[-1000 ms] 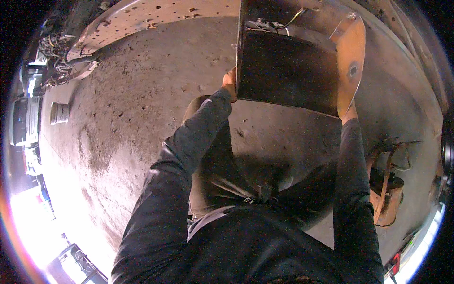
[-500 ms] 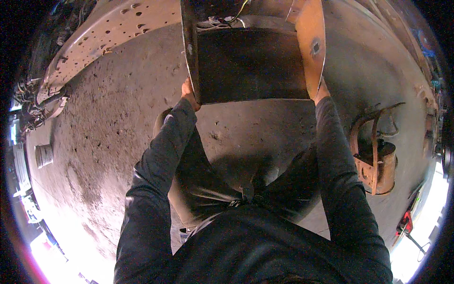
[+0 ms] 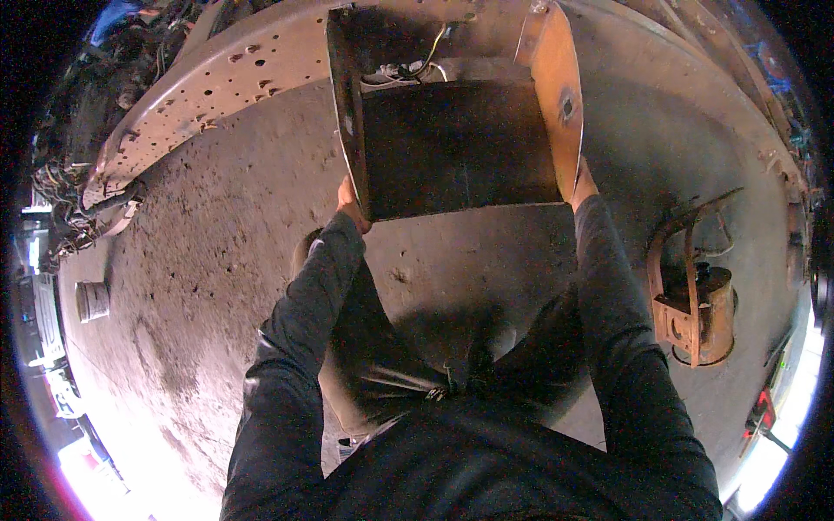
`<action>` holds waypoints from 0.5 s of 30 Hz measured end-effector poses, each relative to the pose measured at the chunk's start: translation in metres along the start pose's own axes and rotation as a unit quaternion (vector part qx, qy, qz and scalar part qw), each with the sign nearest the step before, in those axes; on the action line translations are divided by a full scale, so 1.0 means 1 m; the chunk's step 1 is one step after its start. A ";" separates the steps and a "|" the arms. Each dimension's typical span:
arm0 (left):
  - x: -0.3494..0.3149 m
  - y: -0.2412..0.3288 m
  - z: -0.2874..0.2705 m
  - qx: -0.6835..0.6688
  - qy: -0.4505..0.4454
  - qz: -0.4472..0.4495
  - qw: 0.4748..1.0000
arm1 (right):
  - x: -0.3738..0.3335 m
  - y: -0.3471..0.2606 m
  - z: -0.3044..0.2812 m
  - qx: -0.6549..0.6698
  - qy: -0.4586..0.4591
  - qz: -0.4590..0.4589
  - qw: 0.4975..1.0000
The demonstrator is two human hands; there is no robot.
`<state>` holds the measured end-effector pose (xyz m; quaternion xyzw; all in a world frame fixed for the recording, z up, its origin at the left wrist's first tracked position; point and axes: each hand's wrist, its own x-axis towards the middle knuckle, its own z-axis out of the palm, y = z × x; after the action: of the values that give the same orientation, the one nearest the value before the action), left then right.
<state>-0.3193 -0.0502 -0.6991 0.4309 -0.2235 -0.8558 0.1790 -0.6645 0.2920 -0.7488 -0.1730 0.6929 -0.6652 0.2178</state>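
Observation:
Between my outstretched arms I hold a large U-shaped metal bracket (image 3: 460,152) with a dark flat middle and two upright side plates. The right side plate is orange-brown with a small hole in it. My left hand (image 3: 350,207) is closed on the lower left edge of the bracket, its fingers mostly hidden behind the plate. On the other side my right hand (image 3: 585,184) grips the lower right edge, with its fingers also largely out of sight. The far end of the bracket lies close to a long rusty frame rail (image 3: 221,82) full of holes; whether they touch I cannot tell.
A yellowish cable (image 3: 434,50) hangs beyond the bracket. On the concrete floor (image 3: 200,252) at right stands a rusty cylinder in a metal frame (image 3: 708,313). A small pale bucket (image 3: 92,300) is at far left. Something red (image 3: 761,413) lies at the lower right edge.
The bracket and both my hands appear lower in the picture, and more of the frame rail shows. The floor objects have shifted slightly too, so my view has tilted. Both hands keep their hold.

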 end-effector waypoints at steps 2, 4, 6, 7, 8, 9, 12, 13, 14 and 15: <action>0.000 -0.001 0.000 0.010 0.006 0.002 1.000 | -0.001 -0.002 0.002 0.059 -0.006 0.013 0.998; 0.000 -0.001 0.001 0.011 0.008 0.005 1.000 | -0.003 -0.006 0.002 0.226 -0.022 0.091 0.970; 0.000 -0.001 0.002 0.009 0.012 0.013 1.000 | -0.005 -0.011 0.001 0.040 -0.046 0.043 0.997; -0.001 -0.001 0.003 -0.005 0.007 0.004 1.000 | -0.005 -0.013 0.000 -0.085 -0.048 0.015 0.995; -0.002 -0.001 0.003 -0.015 0.011 -0.004 1.000 | -0.006 -0.014 -0.002 -0.126 -0.061 -0.037 0.989; -0.002 -0.001 0.003 -0.027 0.027 -0.019 0.999 | -0.006 -0.014 -0.004 -0.196 -0.057 -0.063 0.977; -0.003 0.000 0.005 -0.006 0.008 -0.013 1.000 | -0.008 -0.010 -0.011 -0.335 -0.035 -0.063 0.939; -0.003 0.000 0.005 -0.007 0.014 -0.020 1.000 | -0.008 -0.008 -0.013 -0.366 -0.026 -0.050 0.929; -0.002 0.001 0.005 -0.010 0.020 -0.025 0.999 | -0.007 -0.006 -0.015 -0.390 -0.021 -0.042 0.920; -0.002 0.001 0.005 -0.011 0.029 -0.029 0.999 | -0.007 -0.004 -0.016 -0.404 -0.018 -0.037 0.914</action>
<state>-0.3225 -0.0491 -0.6947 0.4595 -0.1964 -0.8504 0.1650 -0.6671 0.3096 -0.7439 -0.2837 0.8917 -0.3328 0.1167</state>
